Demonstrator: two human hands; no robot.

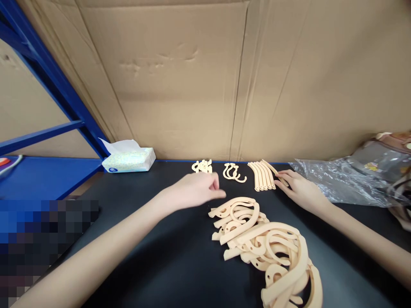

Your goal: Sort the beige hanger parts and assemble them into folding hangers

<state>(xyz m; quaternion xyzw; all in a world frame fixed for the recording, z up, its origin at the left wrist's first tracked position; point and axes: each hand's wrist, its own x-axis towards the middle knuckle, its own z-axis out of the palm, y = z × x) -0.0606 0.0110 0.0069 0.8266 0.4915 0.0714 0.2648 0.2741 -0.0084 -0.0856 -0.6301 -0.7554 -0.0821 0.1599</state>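
Several beige hanger-shaped pieces (276, 246) lie overlapped in a long pile at the front centre. My left hand (201, 188) hovers just beyond the pile's far left end, its fingers curled and nothing visible in them. At the right, my right hand (293, 184) holds a beige curved bar (282, 176) between thumb and fingers, beside a row of similar bars (261, 176) lying side by side. Left of that row are several hook pieces (233, 172). Farther left sits a cluster of small beige pieces (203, 166), partly behind my left hand.
A tissue pack (130, 160) stands at the back left, near a blue metal frame (58, 72). Clear plastic wrap (340, 182) and a transparent bag (382, 156) lie at the right. Cardboard (180, 85) rises behind the black tabletop (170, 256).
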